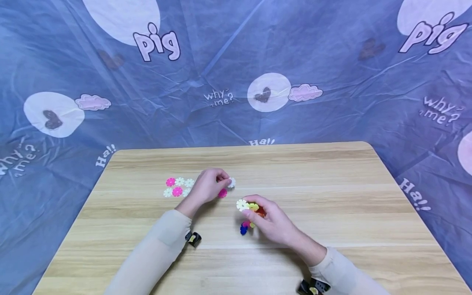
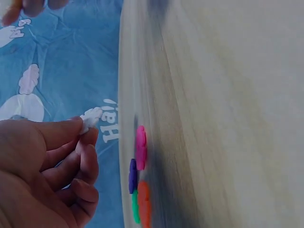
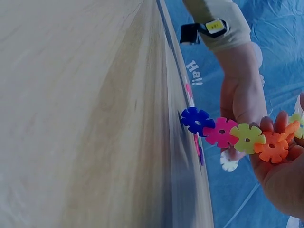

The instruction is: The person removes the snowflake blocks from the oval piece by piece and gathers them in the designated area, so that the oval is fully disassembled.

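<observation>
Between thumb and forefinger my left hand (image 1: 210, 186) pinches a white snowflake disc (image 2: 91, 118), held above the table. A linked chain of notched discs is in my right hand (image 1: 276, 223), whose fingers curl round its orange part. In the right wrist view the chain runs from a blue disc (image 3: 197, 122) through a pink disc (image 3: 221, 132) and a yellow disc (image 3: 248, 138) to an orange disc (image 3: 272, 147). A pale disc (image 1: 242, 205) sits at the chain's upper end. The two hands are apart, and the right palm hides part of the chain.
Loose pink and white discs (image 1: 177, 191) lie in two rows on the wooden table (image 1: 332, 184), left of my left hand. Another pink disc (image 1: 222, 193) lies below that hand. Behind the table hangs a blue printed cloth (image 1: 221, 123).
</observation>
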Action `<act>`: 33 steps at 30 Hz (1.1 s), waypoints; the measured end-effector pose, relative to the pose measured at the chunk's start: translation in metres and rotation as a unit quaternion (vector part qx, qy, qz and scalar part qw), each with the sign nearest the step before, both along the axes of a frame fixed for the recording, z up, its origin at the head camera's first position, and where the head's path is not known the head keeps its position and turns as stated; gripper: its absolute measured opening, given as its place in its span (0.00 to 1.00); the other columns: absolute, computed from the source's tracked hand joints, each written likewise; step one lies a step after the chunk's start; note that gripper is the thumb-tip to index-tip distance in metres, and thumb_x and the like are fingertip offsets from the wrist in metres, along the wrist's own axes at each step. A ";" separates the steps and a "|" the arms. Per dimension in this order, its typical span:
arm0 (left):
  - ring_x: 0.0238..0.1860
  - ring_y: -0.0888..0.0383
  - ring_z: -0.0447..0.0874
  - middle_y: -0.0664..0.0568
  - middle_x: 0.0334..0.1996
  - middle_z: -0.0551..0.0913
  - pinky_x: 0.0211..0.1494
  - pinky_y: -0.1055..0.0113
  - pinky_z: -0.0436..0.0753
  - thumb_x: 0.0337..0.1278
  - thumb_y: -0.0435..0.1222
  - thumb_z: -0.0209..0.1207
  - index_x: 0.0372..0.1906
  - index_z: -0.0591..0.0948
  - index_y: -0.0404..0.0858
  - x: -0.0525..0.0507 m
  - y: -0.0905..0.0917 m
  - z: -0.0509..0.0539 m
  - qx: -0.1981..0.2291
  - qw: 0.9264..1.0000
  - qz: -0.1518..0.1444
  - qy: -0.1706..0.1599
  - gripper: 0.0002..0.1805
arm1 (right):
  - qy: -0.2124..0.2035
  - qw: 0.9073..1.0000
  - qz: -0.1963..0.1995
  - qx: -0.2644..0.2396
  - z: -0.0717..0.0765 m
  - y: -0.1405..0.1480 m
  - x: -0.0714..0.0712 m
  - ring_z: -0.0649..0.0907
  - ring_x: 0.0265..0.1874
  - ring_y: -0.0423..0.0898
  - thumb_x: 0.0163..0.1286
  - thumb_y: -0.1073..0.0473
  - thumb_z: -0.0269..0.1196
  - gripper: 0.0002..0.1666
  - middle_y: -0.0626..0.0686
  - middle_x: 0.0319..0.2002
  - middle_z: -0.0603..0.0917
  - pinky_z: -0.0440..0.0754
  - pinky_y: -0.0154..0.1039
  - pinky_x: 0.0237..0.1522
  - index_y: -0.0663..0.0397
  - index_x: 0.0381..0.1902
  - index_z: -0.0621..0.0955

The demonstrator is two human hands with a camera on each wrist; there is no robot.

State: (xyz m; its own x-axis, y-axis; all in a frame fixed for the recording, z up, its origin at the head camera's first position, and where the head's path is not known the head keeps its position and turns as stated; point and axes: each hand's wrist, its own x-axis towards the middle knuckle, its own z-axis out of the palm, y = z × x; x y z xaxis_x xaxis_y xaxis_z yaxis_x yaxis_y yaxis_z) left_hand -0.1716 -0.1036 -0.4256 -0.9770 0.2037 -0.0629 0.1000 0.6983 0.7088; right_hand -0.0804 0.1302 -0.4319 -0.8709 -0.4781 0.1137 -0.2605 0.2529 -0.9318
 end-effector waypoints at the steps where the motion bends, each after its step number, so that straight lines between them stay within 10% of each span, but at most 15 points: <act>1: 0.28 0.61 0.83 0.54 0.32 0.89 0.41 0.64 0.83 0.70 0.38 0.70 0.41 0.91 0.42 -0.002 0.001 0.000 -0.006 1.000 -0.002 0.000 0.04 | 0.002 1.000 0.000 0.000 0.000 0.000 0.000 0.85 0.38 0.38 0.82 0.59 0.64 0.18 0.58 0.49 0.88 0.87 0.33 0.43 0.60 0.64 0.82; 15: 0.37 0.56 0.85 0.57 0.28 0.90 0.63 0.52 0.75 0.69 0.41 0.70 0.38 0.92 0.44 -0.018 0.009 -0.011 -0.089 0.995 -0.007 0.036 0.06 | 0.013 1.000 0.000 0.001 -0.001 -0.002 0.000 0.84 0.39 0.36 0.81 0.60 0.64 0.17 0.57 0.49 0.88 0.87 0.33 0.44 0.60 0.63 0.82; 24: 0.40 0.52 0.83 0.57 0.26 0.88 0.56 0.53 0.69 0.64 0.42 0.73 0.33 0.91 0.45 -0.024 0.009 -0.016 -0.135 0.989 0.006 0.062 0.06 | 0.013 1.000 0.001 0.005 -0.001 -0.001 0.000 0.84 0.39 0.36 0.81 0.59 0.64 0.18 0.57 0.49 0.88 0.87 0.33 0.44 0.59 0.63 0.82; 33: 0.41 0.52 0.84 0.55 0.30 0.89 0.62 0.51 0.71 0.66 0.40 0.72 0.36 0.91 0.43 -0.024 0.002 -0.017 -0.088 0.995 0.001 0.049 0.05 | 0.003 1.000 0.000 0.011 0.000 0.001 0.001 0.85 0.40 0.37 0.81 0.58 0.64 0.19 0.57 0.50 0.88 0.87 0.33 0.46 0.59 0.64 0.82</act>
State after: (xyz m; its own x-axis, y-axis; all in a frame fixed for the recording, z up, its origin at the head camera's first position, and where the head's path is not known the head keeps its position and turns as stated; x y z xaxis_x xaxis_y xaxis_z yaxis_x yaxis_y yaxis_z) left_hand -0.1956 -0.1020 -0.4431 -0.9808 0.1950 -0.0026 0.1598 0.8113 0.5623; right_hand -0.0797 0.1309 -0.4314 -0.8703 -0.4803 0.1088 -0.2667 0.2740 -0.9240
